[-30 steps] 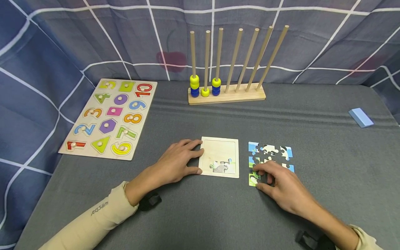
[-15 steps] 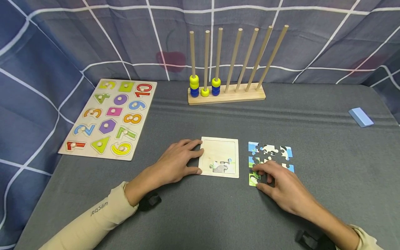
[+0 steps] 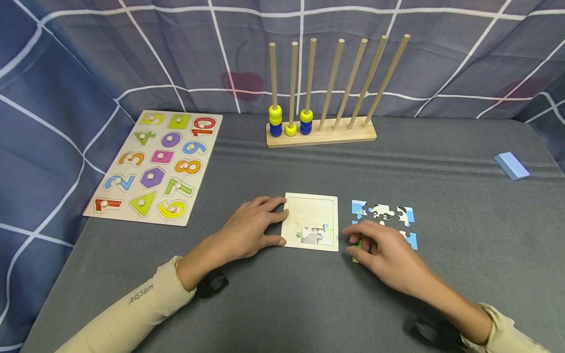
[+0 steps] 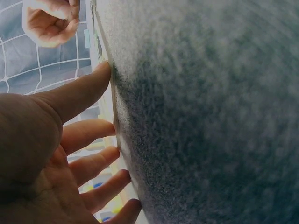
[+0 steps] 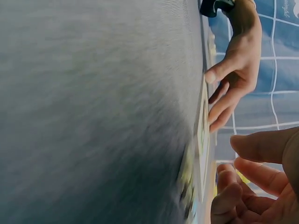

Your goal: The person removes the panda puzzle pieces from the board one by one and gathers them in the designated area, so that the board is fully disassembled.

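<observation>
My left hand [image 3: 249, 228] rests at the left edge of a square wooden puzzle tray [image 3: 306, 208], its fingertips and thumb touching the rim. Low in the tray's recess sit joined puzzle pieces [image 3: 312, 238] showing grey and white. To the right of the tray, loose jigsaw pieces [image 3: 381, 211] with blue, white, black and green print lie in rows. My right hand [image 3: 393, 250] hovers over their left side, fingers bent, covering several pieces. In the right wrist view, a small gap separates the thumb [image 5: 254, 145] and index finger, with nothing visible between them.
At the left lies a board of number and shape pegs [image 3: 194, 189]. A wooden bead stand [image 3: 324, 139] with upright rods and yellow and blue beads stands at the back. A light blue block [image 3: 512, 165] lies far right. A checked curtain [image 3: 190, 44] hangs behind.
My right hand has shifted a little left from the loose pieces toward the tray, uncovering a bit more of those at the right. The left hand stays on the tray's edge.
</observation>
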{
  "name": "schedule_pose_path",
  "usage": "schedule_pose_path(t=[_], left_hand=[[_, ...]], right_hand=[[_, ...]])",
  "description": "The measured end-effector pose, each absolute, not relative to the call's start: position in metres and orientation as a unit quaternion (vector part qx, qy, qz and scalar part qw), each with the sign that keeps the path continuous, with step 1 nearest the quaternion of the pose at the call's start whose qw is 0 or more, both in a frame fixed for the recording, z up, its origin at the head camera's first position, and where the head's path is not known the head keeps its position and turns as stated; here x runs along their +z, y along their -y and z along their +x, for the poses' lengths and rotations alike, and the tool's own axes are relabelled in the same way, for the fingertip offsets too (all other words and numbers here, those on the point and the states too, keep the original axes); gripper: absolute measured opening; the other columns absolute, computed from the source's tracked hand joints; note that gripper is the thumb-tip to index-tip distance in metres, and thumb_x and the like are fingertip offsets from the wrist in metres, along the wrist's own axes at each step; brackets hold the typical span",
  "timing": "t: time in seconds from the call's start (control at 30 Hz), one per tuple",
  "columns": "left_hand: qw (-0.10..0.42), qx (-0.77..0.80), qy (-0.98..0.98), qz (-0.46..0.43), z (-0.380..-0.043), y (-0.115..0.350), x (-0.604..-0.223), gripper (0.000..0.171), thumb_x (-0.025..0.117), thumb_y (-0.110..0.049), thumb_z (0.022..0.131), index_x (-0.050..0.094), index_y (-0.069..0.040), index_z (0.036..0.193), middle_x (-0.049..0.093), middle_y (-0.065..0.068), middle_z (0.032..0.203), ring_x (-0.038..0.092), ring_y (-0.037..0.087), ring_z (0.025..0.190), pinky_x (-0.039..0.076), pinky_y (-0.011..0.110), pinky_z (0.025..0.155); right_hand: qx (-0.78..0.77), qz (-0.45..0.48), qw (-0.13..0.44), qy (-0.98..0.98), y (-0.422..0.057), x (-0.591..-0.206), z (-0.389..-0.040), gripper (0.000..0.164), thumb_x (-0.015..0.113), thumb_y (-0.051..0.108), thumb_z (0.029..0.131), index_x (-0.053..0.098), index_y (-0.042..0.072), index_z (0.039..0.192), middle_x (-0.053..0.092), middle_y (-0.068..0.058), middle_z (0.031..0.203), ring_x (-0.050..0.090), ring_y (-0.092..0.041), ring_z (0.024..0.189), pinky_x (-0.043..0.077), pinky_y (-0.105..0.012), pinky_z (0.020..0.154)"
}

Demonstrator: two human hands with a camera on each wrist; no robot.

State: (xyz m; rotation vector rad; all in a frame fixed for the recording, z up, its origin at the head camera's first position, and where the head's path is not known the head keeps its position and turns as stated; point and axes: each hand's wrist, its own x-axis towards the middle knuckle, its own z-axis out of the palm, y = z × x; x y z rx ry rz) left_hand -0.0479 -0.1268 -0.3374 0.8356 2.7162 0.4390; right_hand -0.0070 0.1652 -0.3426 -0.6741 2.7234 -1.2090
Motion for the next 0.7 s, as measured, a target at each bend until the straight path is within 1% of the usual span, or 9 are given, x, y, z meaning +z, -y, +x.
schedule_pose_path(t=[0.13, 0.27, 0.37, 0.47, 0.57, 0.7], left_hand=[[0.132, 0.154, -0.936, 0.288, -0.048, 0.127, -0.338, 0.063, 0.078, -0.039, 0.084, 0.061, -0.011, 0.137, 0.042, 0.01, 0.152, 0.039, 0.036, 0.136, 0.034, 0.058, 0.104], [0.131, 0.156, -0.935, 0.29, -0.049, 0.128, -0.338, 0.062, 0.078, -0.039, 0.084, 0.061, -0.011, 0.137, 0.042, 0.011, 0.151, 0.039, 0.036, 0.136, 0.034, 0.059, 0.104], [0.13, 0.156, -0.935, 0.291, -0.049, 0.128, -0.339, 0.062, 0.078, -0.039, 0.084, 0.061, -0.012, 0.137, 0.042, 0.01, 0.151, 0.039, 0.036, 0.136, 0.034, 0.058, 0.104], [0.131, 0.155, -0.935, 0.291, -0.048, 0.128, -0.339, 0.062, 0.078, -0.04, 0.084, 0.06, -0.012, 0.137, 0.042, 0.01, 0.151, 0.039, 0.036, 0.136, 0.034, 0.058, 0.104], [0.132, 0.152, -0.935, 0.291, -0.048, 0.128, -0.339, 0.063, 0.077, -0.04, 0.084, 0.06, -0.013, 0.138, 0.042, 0.01, 0.152, 0.039, 0.035, 0.136, 0.034, 0.058, 0.105], [0.135, 0.15, -0.936, 0.288, -0.049, 0.128, -0.339, 0.063, 0.077, -0.04, 0.085, 0.06, -0.013, 0.138, 0.041, 0.01, 0.152, 0.039, 0.035, 0.136, 0.033, 0.058, 0.105]], right_hand=[[-0.411, -0.233, 0.07, -0.879, -0.15, -0.342, -0.017, 0.026, 0.076, 0.0, 0.083, 0.07, 0.009, 0.107, 0.059, 0.01, 0.085, 0.053, -0.005, 0.067, 0.045, -0.024, 0.057], [-0.418, -0.251, 0.092, -0.868, -0.137, -0.343, -0.027, 0.024, 0.075, 0.001, 0.084, 0.069, 0.006, 0.107, 0.059, 0.01, 0.08, 0.054, -0.004, 0.066, 0.047, -0.025, 0.059], [-0.411, -0.254, 0.121, -0.867, -0.129, -0.344, -0.032, 0.024, 0.073, 0.003, 0.085, 0.068, 0.004, 0.108, 0.059, 0.011, 0.077, 0.055, -0.003, 0.065, 0.047, -0.026, 0.062], [-0.397, -0.254, 0.152, -0.869, -0.125, -0.345, -0.035, 0.026, 0.073, 0.006, 0.087, 0.067, 0.002, 0.112, 0.059, 0.012, 0.077, 0.055, -0.003, 0.067, 0.047, -0.027, 0.065], [-0.385, -0.257, 0.162, -0.871, -0.123, -0.346, -0.036, 0.028, 0.074, 0.008, 0.087, 0.067, 0.001, 0.113, 0.058, 0.011, 0.078, 0.055, -0.004, 0.068, 0.047, -0.027, 0.067], [-0.375, -0.268, 0.155, -0.874, -0.122, -0.346, -0.039, 0.029, 0.075, 0.009, 0.086, 0.068, 0.0, 0.113, 0.057, 0.011, 0.078, 0.052, -0.003, 0.067, 0.046, -0.027, 0.066]])
